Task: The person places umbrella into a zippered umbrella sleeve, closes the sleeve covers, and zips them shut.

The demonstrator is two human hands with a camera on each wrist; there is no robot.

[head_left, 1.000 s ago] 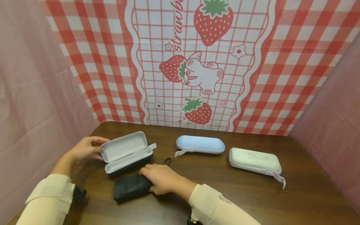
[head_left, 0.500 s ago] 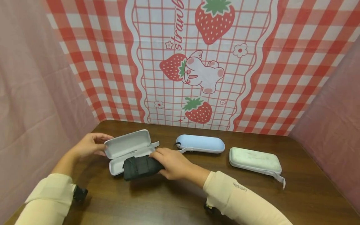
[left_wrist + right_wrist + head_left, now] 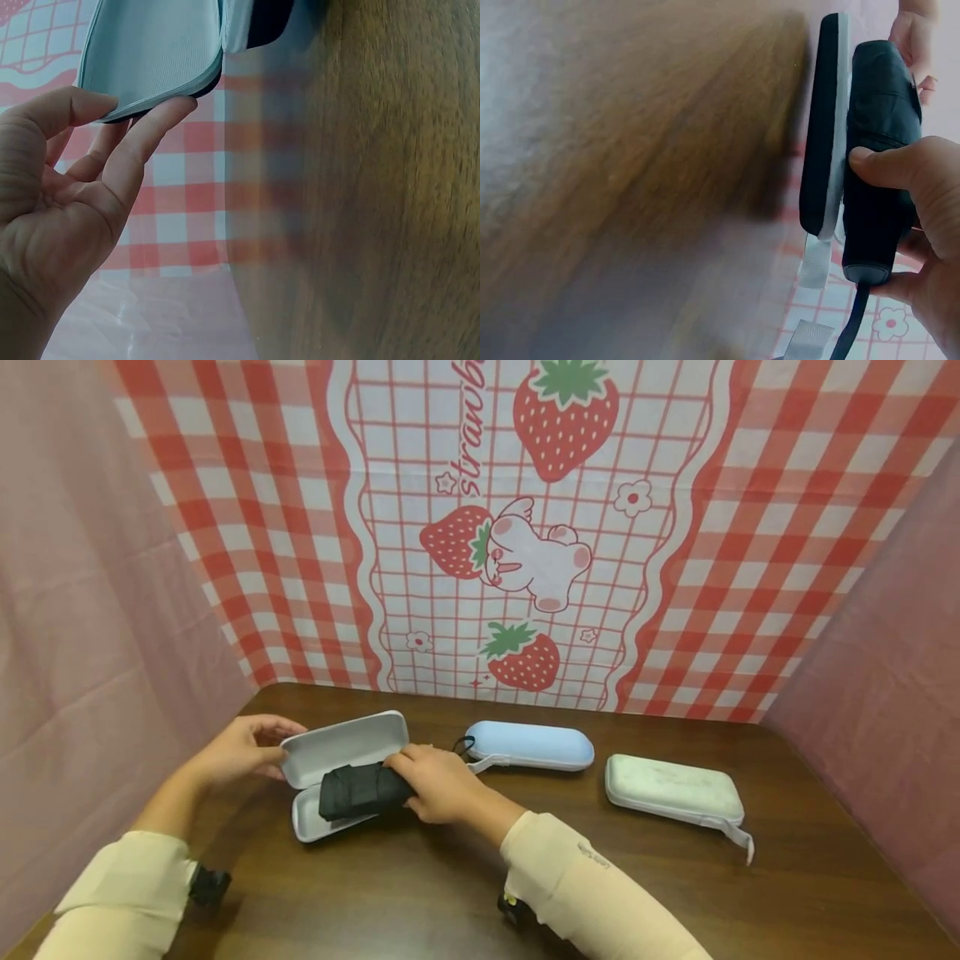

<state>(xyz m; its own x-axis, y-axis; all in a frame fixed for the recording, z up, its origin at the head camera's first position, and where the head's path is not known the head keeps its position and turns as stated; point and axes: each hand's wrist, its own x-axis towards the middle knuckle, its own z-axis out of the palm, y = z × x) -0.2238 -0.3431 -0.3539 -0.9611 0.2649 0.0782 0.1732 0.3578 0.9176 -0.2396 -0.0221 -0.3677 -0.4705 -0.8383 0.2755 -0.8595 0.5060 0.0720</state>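
A hard case (image 3: 337,745) with a light grey lining lies opened out on the left of the table, its lid raised. My left hand (image 3: 242,752) pinches the left end of that lid, thumb on the inner rim in the left wrist view, fingers behind the dark outer shell. A black folded umbrella (image 3: 358,792) with a thin wrist strap is gripped at its right end by my right hand (image 3: 442,783). It hovers over or lies in the case's lower half; which, I cannot tell. The right wrist view shows the umbrella (image 3: 885,90) lengthwise along the case (image 3: 825,112).
A blue case (image 3: 534,745) with a pale pull tab lies shut right of my right hand. Further right lies a pale green case (image 3: 675,787), also shut. A strawberry-print cloth (image 3: 300,527) hangs behind the brown table (image 3: 637,893).
My right hand has lifted the umbrella off the table and moved it away from me, over the case's lower half. My left hand and the case have shifted slightly right.
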